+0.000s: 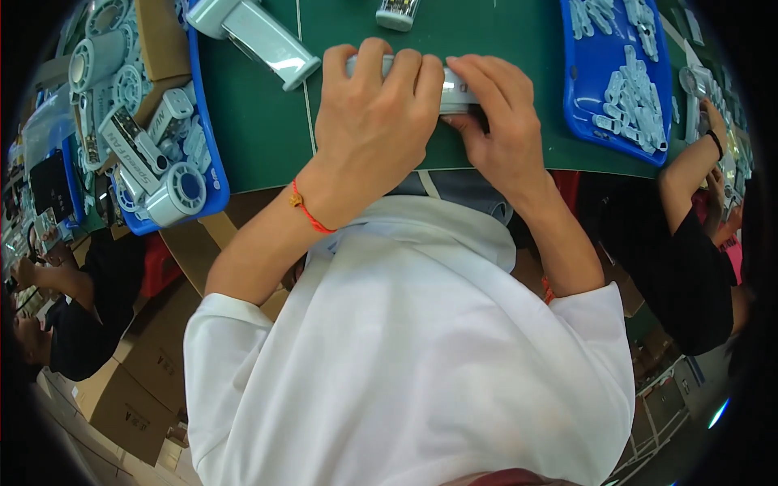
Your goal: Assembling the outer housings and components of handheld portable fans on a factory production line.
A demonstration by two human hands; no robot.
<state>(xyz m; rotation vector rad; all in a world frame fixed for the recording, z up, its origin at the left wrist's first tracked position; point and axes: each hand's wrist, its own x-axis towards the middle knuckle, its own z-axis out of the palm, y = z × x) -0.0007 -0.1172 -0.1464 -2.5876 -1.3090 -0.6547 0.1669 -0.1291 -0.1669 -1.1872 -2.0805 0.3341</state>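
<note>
- Nearest the camera is the person's white shirt (405, 348), with both bare forearms rising from it toward the green tabletop (259, 121).
- The left hand (377, 113), a red string bracelet (309, 212) on its wrist, lies curled over the top of a pale grey plastic housing (455, 89), fingers pressed down along its upper edge.
- The right hand (498, 121) pinches the same housing from the other end, fingers over the top and thumb tucked beneath.
- The housing sits at the near edge of the tabletop, mostly hidden under both hands; only a short stretch shows between them.
- To do this well, I judge that the two hands should squeeze evenly and keep the part flat on the tabletop, so that it does not twist or slip out sideways.
- Farther off, a long grey handle piece (263, 36) lies just left of the hands.
- A blue tray (212, 154) on the left holds round-ended grey housings, and a second blue tray (577, 73) on the right holds small pale parts.
- Other people's arms work at both edges, well apart.
</note>
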